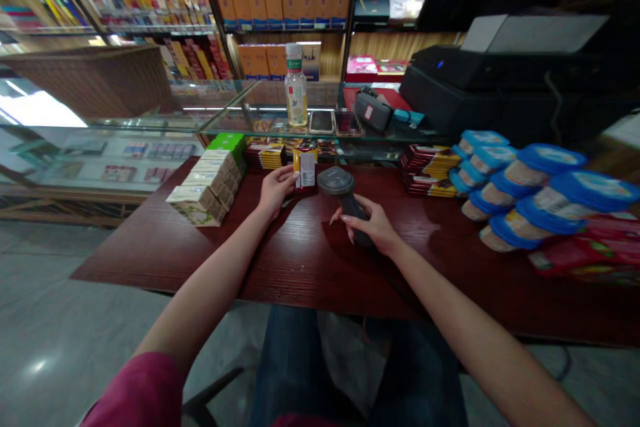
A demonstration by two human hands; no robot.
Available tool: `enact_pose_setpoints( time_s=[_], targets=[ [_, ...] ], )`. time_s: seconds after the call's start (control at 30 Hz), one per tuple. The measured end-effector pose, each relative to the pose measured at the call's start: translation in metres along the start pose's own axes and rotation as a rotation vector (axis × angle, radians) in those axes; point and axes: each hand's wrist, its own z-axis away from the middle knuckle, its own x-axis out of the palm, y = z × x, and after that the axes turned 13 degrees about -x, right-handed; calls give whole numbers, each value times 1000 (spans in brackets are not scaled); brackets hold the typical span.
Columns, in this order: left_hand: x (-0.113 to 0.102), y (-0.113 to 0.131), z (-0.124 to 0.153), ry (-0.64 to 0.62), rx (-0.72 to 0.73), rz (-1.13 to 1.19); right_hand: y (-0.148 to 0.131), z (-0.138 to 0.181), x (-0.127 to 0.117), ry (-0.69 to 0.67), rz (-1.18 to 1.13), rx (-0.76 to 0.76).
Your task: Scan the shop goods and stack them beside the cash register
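My left hand (pixel 278 191) is closed on the left edge of a small red and yellow packet (pixel 305 170), held upright above the table with a barcode label facing me. Wrapped round the handle of a dark grey barcode scanner (pixel 338 181) is my right hand (pixel 371 224). The scanner's head points toward the packet, a short gap apart from it. Behind my left hand lies a stack of similar red and yellow packets (pixel 265 155). More such packets (pixel 429 170) are piled right of the scanner.
Pale and green boxes (pixel 207 187) stand in a row at left on the dark wooden table (pixel 280 273). Blue-lidded tubs (pixel 537 193) and red bags (pixel 595 253) sit at right. A drink bottle (pixel 296 90) stands on the glass counter (pixel 240 121) beyond.
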Motion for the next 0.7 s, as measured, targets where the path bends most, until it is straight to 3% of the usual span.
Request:
enact_pose_setpoints(
  time_s=[0.1,0.2,0.4,0.5,0.6,0.7],
  targets=[
    [9,-3,5,-38,69,-84,-5,18,-19,107,21,-13],
    [34,-4,12,-62,240,-228,-18,45,-45,260,39,-4],
    [128,2,41,-160,631,-819,-47,102,-93,521,34,22],
    [179,3,48,-304,789,-1121,-55,119,-111,565,87,48],
    [224,-4,43,-427,874,-1218,-55,127,-122,563,101,71],
    [256,-19,33,-411,890,-1221,-51,128,-127,567,50,82]
  ],
)
